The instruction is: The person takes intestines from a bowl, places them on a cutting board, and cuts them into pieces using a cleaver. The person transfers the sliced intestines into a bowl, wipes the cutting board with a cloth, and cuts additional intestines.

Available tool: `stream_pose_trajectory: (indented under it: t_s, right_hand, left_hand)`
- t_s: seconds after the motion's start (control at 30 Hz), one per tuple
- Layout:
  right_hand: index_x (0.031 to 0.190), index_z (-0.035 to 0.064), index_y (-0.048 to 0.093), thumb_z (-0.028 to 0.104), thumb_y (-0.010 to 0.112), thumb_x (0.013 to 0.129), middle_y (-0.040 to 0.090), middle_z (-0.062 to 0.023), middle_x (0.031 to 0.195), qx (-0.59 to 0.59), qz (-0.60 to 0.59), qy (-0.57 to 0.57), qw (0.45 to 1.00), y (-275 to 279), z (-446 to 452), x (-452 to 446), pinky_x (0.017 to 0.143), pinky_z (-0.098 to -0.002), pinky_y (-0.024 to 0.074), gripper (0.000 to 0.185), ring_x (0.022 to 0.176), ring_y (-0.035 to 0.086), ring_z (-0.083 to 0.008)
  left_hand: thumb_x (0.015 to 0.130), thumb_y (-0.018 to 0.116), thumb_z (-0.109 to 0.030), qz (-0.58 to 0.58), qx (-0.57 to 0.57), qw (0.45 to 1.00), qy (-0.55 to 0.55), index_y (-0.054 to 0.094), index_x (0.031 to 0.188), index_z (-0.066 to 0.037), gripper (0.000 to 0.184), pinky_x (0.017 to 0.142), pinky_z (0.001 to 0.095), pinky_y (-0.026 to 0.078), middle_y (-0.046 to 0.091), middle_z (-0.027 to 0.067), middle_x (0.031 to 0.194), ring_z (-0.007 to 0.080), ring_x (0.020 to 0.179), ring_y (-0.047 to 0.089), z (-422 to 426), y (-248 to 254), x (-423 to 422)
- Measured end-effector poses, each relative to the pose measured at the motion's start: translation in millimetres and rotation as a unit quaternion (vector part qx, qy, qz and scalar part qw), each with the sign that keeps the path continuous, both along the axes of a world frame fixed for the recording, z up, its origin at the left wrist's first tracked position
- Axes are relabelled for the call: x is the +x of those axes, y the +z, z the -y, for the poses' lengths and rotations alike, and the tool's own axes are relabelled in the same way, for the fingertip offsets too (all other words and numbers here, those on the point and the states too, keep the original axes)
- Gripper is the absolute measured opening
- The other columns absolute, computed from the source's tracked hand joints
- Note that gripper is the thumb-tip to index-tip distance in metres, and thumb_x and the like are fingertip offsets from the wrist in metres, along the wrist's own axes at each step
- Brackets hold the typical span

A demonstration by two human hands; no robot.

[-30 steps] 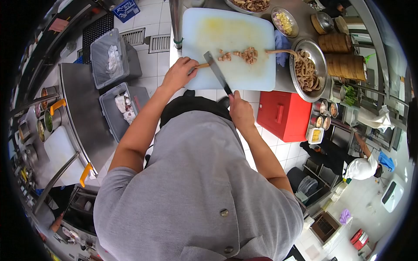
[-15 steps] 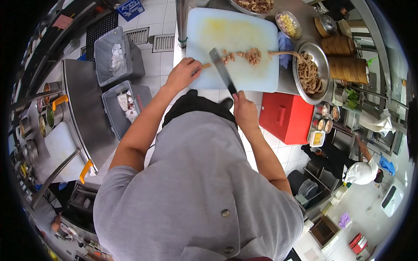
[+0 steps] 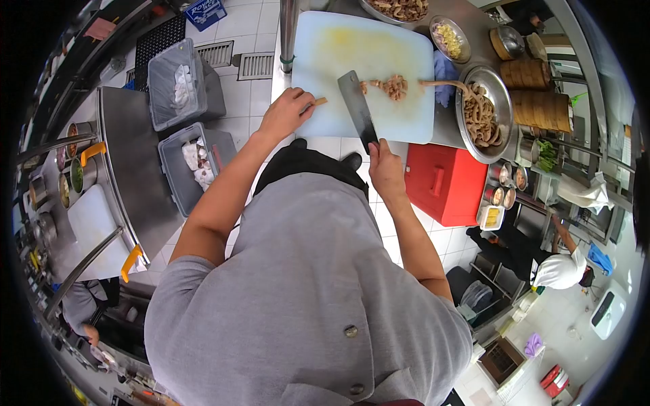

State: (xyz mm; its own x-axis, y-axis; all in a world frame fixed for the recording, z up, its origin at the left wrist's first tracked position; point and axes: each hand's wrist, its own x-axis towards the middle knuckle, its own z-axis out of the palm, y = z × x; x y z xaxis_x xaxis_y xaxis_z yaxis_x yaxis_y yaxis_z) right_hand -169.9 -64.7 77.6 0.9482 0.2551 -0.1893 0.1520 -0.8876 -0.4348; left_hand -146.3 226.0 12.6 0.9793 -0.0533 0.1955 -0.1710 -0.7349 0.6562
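My right hand (image 3: 386, 166) is wrapped round the dark handle of a cleaver (image 3: 356, 101), whose broad blade lies over the middle of the white cutting board (image 3: 325, 61). Just right of the blade are small chopped pieces of meat (image 3: 394, 87). At the board's left edge, my left hand (image 3: 290, 111) has its fingers closed on a brown strip of meat (image 3: 320, 101); one short end pokes out towards the blade. A long meat strip (image 3: 443, 82) runs from the board's right side to a steel bowl (image 3: 502, 101) full of similar strips.
A blue cloth (image 3: 445, 76) lies between board and bowl. Behind it stands a small bowl of chopped yellow and purple bits (image 3: 447, 39). Bamboo steamers (image 3: 542, 109) are at the right, a red box (image 3: 440, 183) below the counter. Two other people are farther off.
The cleaver has shifted right, away from my left hand, and the loose chopped pieces beside it now sit closer to the pile. My left hand stays nearly in place.
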Motion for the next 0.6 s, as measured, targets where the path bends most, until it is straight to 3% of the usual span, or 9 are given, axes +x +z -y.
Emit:
stream_pose_trajectory:
  t_s: [0.07, 0.3, 0.4, 0.6]
  right_hand:
    - [0.104, 0.0036, 0.055, 0.026, 0.054, 0.108, 0.068, -0.0271, 0.074, 0.053, 0.029, -0.011, 0.998, 8.3, -1.4, -1.7, 0.064, -0.0604, 0.0531, 0.023, 0.072, 0.067, -0.0509]
    - [0.1, 0.0042, 0.052, 0.027, 0.053, 0.109, 0.068, -0.0244, 0.073, 0.064, 0.034, 0.004, 0.997, 34.1, -18.3, -23.0, 0.062, -0.059, 0.0524, 0.025, 0.07, 0.067, -0.049]
    - [0.103, 0.0051, 0.053, 0.032, 0.05, 0.109, 0.068, -0.0259, 0.074, -0.046, -0.06, 0.041, 0.996, 19.1, -18.4, -14.7, 0.064, -0.0599, 0.0527, 0.027, 0.072, 0.068, -0.0497]
    - [0.104, 0.0019, 0.056, 0.027, 0.056, 0.108, 0.072, -0.026, 0.083, -0.023, -0.027, 0.016, 0.999, 9.2, -5.0, -8.3, 0.066, -0.0596, 0.0526, 0.025, 0.079, 0.068, -0.051]
  left_hand:
    - [0.09, 0.077, -0.02, -0.014, 0.004, 1.0, 0.005, 0.071, 0.103, -0.012, 0.016, 0.083, 0.0432, 0.057, 0.067, 0.0068, 0.099, 0.0295, 0.099, 0.066, -0.8, 1.3, -1.8]
    - [0.088, 0.078, -0.016, 0.083, -0.028, 0.996, 0.026, 0.07, 0.101, -0.009, 0.017, 0.083, 0.0421, 0.056, 0.065, 0.0073, 0.099, 0.0292, 0.095, 0.063, -7.3, 9.2, -12.1]
    - [0.087, 0.077, -0.015, 0.091, -0.037, 0.995, 0.015, 0.07, 0.1, -0.008, 0.017, 0.084, 0.0419, 0.055, 0.065, 0.0074, 0.099, 0.0295, 0.096, 0.063, -0.8, 9.0, -8.9]
    - [0.088, 0.076, -0.009, 0.072, -0.025, 0.997, -0.003, 0.072, 0.101, -0.009, 0.014, 0.082, 0.0403, 0.056, 0.067, 0.0069, 0.097, 0.0297, 0.094, 0.064, 12.5, -5.6, 2.4]
